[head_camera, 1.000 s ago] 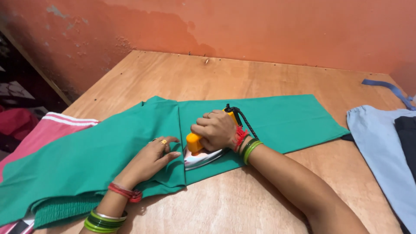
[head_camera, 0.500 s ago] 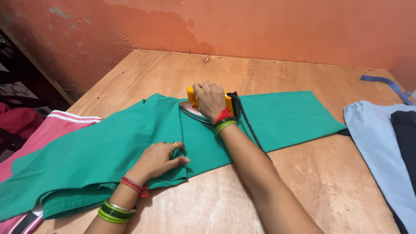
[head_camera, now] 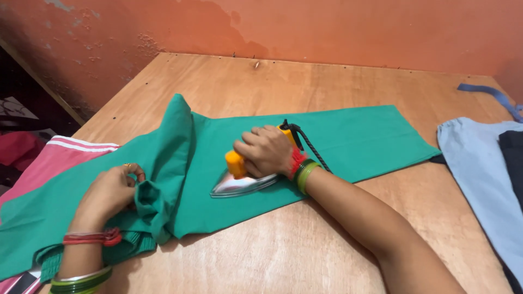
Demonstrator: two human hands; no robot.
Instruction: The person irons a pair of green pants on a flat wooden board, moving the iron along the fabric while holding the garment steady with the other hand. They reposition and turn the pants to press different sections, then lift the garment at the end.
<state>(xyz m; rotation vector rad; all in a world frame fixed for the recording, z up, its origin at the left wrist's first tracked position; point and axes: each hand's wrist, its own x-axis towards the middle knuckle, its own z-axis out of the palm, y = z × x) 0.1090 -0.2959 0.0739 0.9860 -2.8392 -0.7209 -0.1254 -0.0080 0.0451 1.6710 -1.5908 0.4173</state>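
Orange-red plaster walls [head_camera: 348, 27] close off the far side of a bare plywood table [head_camera: 261, 250], and a green garment [head_camera: 348, 139] lies spread across its middle, running from the near left to the right. On it, about the centre of the table, sits an electric iron [head_camera: 239, 182] with a yellow handle and shiny soleplate, nose pointing left; its dark braided cord [head_camera: 308, 142] trails away over the cloth. The right hand [head_camera: 267, 151] is closed round the handle, pressing the soleplate flat on the fabric. To the left, the left hand [head_camera: 111, 190] has its fingers pinched together on a bunched fold of the same green cloth, lifted into a ridge just beside the iron's nose. A pink cloth with white stripes [head_camera: 60, 158] lies under the green at the near left; a pale blue garment [head_camera: 479, 174] lies well apart at the right.

The risk, as I judge it: the raised fold sits close to the hot nose, so creases could be pressed in, or the left fingers burned; a resting soleplate could scorch the cloth.
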